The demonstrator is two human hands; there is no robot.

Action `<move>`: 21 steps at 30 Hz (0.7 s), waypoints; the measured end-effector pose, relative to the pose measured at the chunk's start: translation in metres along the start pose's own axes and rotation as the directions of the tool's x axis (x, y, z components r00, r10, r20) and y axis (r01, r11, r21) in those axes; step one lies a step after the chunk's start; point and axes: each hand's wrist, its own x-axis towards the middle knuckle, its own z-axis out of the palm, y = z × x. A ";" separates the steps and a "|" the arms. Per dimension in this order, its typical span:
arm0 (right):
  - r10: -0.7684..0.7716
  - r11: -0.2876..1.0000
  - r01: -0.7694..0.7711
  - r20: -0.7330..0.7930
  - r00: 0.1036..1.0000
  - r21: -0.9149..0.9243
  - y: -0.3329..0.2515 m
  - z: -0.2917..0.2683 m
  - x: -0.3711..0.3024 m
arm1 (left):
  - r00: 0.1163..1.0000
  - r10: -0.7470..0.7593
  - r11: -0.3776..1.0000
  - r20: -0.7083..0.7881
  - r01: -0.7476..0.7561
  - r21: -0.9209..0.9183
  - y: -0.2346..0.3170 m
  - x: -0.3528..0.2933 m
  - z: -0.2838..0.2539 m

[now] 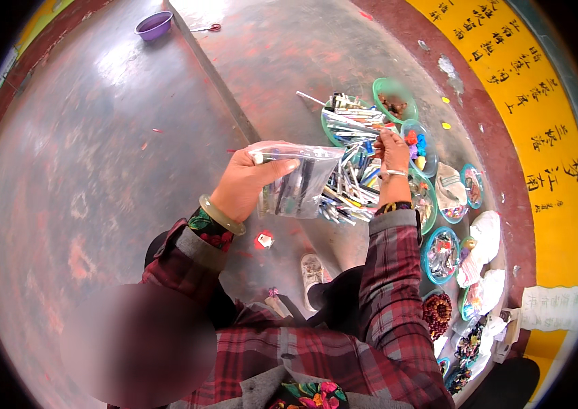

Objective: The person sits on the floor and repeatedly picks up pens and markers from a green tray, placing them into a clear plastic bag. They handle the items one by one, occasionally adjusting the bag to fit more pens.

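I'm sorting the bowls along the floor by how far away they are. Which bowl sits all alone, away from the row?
The purple bowl at the top left, far from both hands; the other bowls are green or blue-rimmed and crowd together on the right, near the pile of pens.

Showing bright, even daylight, with pale glare spreading across the glossy floor [118, 68] toward the top. Bending straight edges near the dark round rim. Blurring a patch at lower left; staying sharp at centre, with soft shadows.
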 end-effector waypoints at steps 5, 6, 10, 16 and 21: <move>-0.095 0.878 0.043 0.085 0.992 0.477 -0.065 -0.030 -0.065 | 0.991 -0.048 0.997 0.123 0.040 0.067 -0.013 0.006 0.016; -0.120 0.834 0.042 0.107 0.987 0.550 -0.073 -0.037 -0.074 | 0.988 -0.059 0.993 0.139 0.044 0.109 -0.015 0.006 0.018; -0.167 0.722 0.018 0.148 0.975 0.692 -0.091 -0.047 -0.105 | 0.973 -0.050 0.985 0.225 0.012 0.170 -0.023 0.006 0.030; -0.351 0.845 0.234 0.169 0.921 0.480 -0.119 -0.041 -0.127 | 0.962 -0.066 0.947 0.264 -0.023 0.320 -0.028 0.012 0.033; -0.415 0.896 0.355 0.219 0.883 0.267 -0.129 -0.027 -0.139 | 0.958 -0.115 0.954 0.264 0.033 0.298 -0.032 0.014 0.033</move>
